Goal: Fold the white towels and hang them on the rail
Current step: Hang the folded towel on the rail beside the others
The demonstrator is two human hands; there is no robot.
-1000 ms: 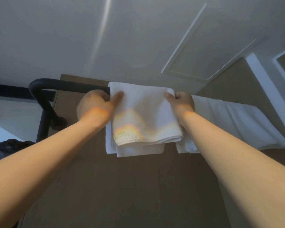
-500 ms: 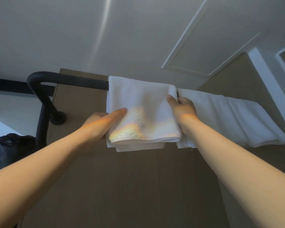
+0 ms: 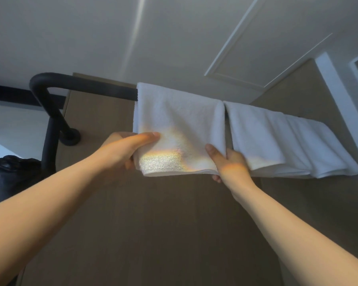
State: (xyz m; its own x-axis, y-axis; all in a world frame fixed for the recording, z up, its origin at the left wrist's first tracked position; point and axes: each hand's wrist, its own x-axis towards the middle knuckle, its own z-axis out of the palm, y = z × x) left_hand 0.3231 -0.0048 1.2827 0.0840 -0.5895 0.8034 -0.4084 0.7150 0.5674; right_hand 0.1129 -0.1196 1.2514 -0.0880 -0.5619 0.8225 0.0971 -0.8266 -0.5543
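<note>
- Two bare forearms reach up from below the rail (image 3: 87,87), a black tube that runs level and bends down at its left end to a round wall mount.
- The left hand (image 3: 122,149), below the rail, pinches the lower left corner of the near white towel (image 3: 180,124): the thumb lies flat across the front face, and the fingers are tucked behind the cloth, mostly hidden.
- The right hand (image 3: 229,166), also below the rail, pinches the same towel's lower right corner, with the thumb on the front and the fingertips curled under the bottom edge.
- That towel is folded and draped over the rail, just right of the bare black stretch. It hangs down toward both hands, and a rainbow-tinted patch of light falls across its lower part.
- More white towels (image 3: 277,141) hang folded on the rail just to the right, with their edges overlapping. I cannot tell how many there are.
- A crumpled black bag (image 3: 10,176) sits below the rail's bent left end.
- A brown wall panel (image 3: 153,223) stands behind the rail.
- Above the rail is a pale ceiling (image 3: 91,27) with a framed rectangular hatch (image 3: 267,48).
</note>
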